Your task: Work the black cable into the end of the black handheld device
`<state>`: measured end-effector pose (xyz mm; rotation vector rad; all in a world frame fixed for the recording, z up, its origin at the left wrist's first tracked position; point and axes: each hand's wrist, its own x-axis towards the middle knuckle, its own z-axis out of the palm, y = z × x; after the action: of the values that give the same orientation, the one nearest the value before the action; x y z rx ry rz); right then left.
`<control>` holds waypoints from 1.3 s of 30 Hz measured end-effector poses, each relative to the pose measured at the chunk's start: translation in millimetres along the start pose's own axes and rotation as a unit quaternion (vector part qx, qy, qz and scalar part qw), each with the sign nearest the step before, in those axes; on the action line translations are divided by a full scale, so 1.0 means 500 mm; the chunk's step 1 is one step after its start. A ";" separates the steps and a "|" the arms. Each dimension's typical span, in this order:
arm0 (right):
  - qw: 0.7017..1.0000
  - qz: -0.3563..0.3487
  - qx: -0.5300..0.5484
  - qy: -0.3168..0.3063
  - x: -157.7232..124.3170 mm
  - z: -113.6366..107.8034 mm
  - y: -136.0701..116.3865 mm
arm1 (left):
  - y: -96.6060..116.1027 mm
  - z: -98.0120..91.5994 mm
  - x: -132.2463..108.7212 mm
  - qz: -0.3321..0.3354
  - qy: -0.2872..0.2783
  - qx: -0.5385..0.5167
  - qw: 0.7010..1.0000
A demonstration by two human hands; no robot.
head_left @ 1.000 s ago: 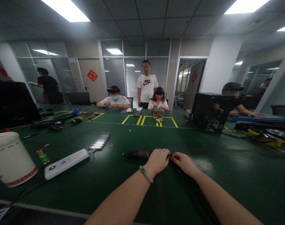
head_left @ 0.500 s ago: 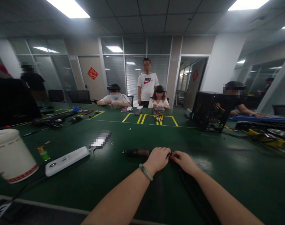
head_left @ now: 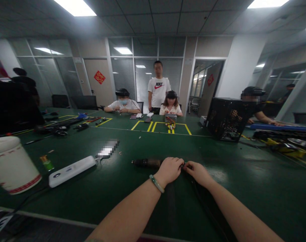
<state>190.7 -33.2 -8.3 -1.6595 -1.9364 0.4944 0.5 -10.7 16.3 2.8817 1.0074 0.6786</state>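
A dark electric screwdriver (head_left: 145, 163), slim and cylindrical with a small metal tip pointing left, lies sideways on the green table. My left hand (head_left: 170, 169), with a jade-coloured bangle at its wrist, is closed over the tool's rear end and hides that part. Right beside it, my right hand (head_left: 199, 174) pinches at the tail of the tool, thumb against forefinger, where a black cable (head_left: 202, 200) comes in. The fingers cover most of the joint between cable and tool. From there the cable runs under my right forearm to the front edge.
To the left are a white power strip (head_left: 72, 171), a pixelated phone (head_left: 108, 149), a small green bottle (head_left: 47, 163) and a white canister (head_left: 14, 168). A black computer case (head_left: 225, 119) stands back right. Several people are across the table, near loose cables and parts.
My hands and the screwdriver stay practically where they were, the fingers still together at its tail. The view has shifted very slightly. A person at the far left has moved a little left.
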 end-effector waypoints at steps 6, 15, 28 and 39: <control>1.000 -0.002 -0.002 -0.001 0.000 -0.003 -0.003 | -0.003 0.003 0.001 0.006 -0.001 0.007 1.000; 1.000 0.000 0.019 -0.007 -0.001 0.000 0.000 | -0.006 0.017 0.004 -0.009 0.013 0.006 1.000; 1.000 0.000 0.010 -0.010 0.005 0.003 0.006 | -0.007 0.014 0.002 0.005 0.018 0.004 1.000; 1.000 -0.006 0.013 -0.001 0.006 0.006 0.011 | -0.009 0.008 0.000 0.027 0.004 0.003 1.000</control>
<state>192.7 -29.2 -13.5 -1.6307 -1.9316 0.5158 -0.6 -6.8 11.9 2.9244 0.9374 0.6913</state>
